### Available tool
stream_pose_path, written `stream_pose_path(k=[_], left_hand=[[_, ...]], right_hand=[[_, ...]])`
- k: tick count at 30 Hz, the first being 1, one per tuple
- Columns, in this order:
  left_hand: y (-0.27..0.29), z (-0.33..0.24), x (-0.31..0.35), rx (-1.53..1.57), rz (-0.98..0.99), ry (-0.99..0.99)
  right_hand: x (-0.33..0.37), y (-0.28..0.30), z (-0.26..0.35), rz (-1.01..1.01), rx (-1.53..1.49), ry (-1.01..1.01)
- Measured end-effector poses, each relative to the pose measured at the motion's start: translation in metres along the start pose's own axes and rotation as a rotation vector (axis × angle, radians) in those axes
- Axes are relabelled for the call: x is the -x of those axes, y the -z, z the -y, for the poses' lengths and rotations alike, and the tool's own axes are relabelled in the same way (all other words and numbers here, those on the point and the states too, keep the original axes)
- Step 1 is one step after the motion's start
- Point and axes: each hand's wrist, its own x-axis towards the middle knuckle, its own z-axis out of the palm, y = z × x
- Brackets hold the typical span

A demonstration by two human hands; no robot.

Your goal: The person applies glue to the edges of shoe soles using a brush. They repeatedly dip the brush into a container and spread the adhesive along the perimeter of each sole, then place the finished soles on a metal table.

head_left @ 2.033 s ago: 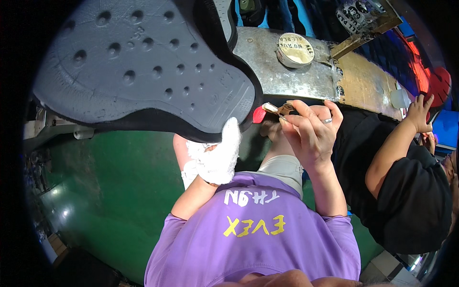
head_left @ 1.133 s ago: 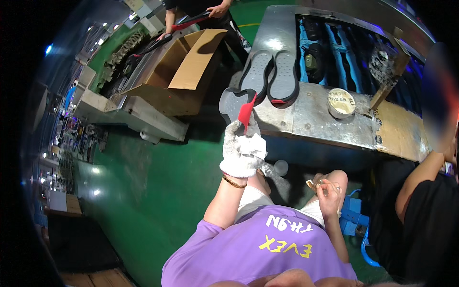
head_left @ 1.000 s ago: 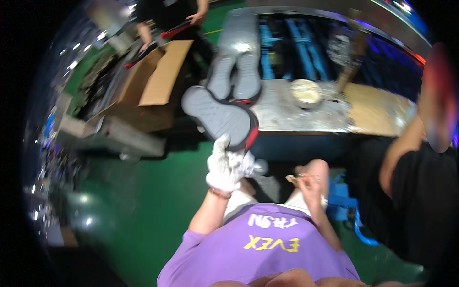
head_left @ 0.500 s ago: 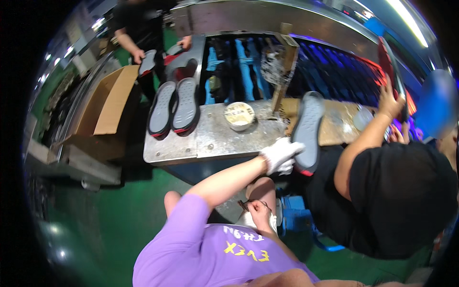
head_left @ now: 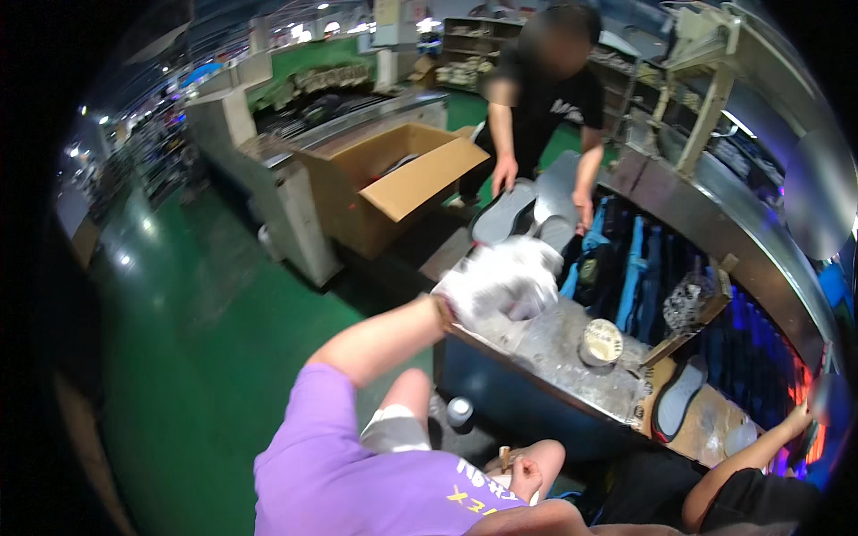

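My left hand (head_left: 502, 281), in a white glove, is over the left end of the metal table (head_left: 572, 366); motion blurs its fingers. Just beyond it are a grey shoe sole (head_left: 505, 216) with a dark and red rim and a second grey sole (head_left: 556, 232), partly covered by the glove. Low by my lap, my right hand (head_left: 527, 478) is bare and closed around a small light-brown stick-like piece (head_left: 505, 459), too small to name. Another grey sole (head_left: 679, 399) with a dark rim lies on the brown board (head_left: 715, 429) to the right.
A tub (head_left: 601, 342) with pale contents stands mid-table. Across the table end, a co-worker (head_left: 545, 98) has both hands by the soles. An open cardboard box (head_left: 393, 174) stands left. At right, another person's arm (head_left: 760, 456) reaches toward a rack with blue straps (head_left: 633, 259).
My view has swung left. My left hand has left the sole on the right and moved to the table's left end; that sole now lies on the board. My right hand stays by my lap.
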Motion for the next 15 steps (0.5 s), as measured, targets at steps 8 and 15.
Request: stream_pose_path(k=[8, 15], left_hand=[[0.177, -0.071, -0.203, 0.407, -0.108, -0.697], [0.049, -0.197, -0.404, 0.513, -0.147, -0.678]], right_hand=[[-0.152, 0.022, 0.161, -0.252, 0.16, 0.386], [-0.186, 0.178, 0.525, -0.857, 0.257, 0.743]])
